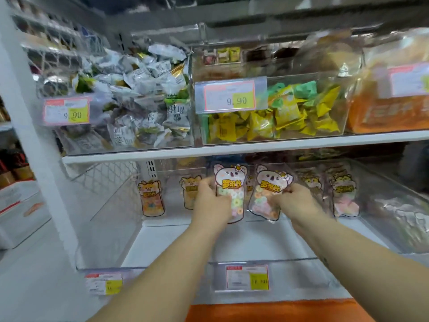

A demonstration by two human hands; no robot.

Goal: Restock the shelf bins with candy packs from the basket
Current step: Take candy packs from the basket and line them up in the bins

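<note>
A white metal shelf board [232, 148] crosses the middle of the frame. On it, at upper left, stands a clear plastic bin of grey-white wrapped sweets [130, 105], and beside it at upper centre a clear plastic bin of yellow and green packets [301, 112]. Below the board, in the lower centre, a wide clear plastic bin [185, 240] lies open toward the camera. Both forearms reach into it. The left hand [210, 201] has its fingers curled round the left edge of a pink koala-faced candy pack [229, 180], held upright. The right hand [294, 201] pinches the right side of a second koala-faced candy pack [271, 182], slightly tilted, just beside the first. Orange bear-shaped candy packs [152, 198] stand upright at the left of the bin's back. A white-and-yellow price tag [247, 276] sits on the bin's front wall.
</note>
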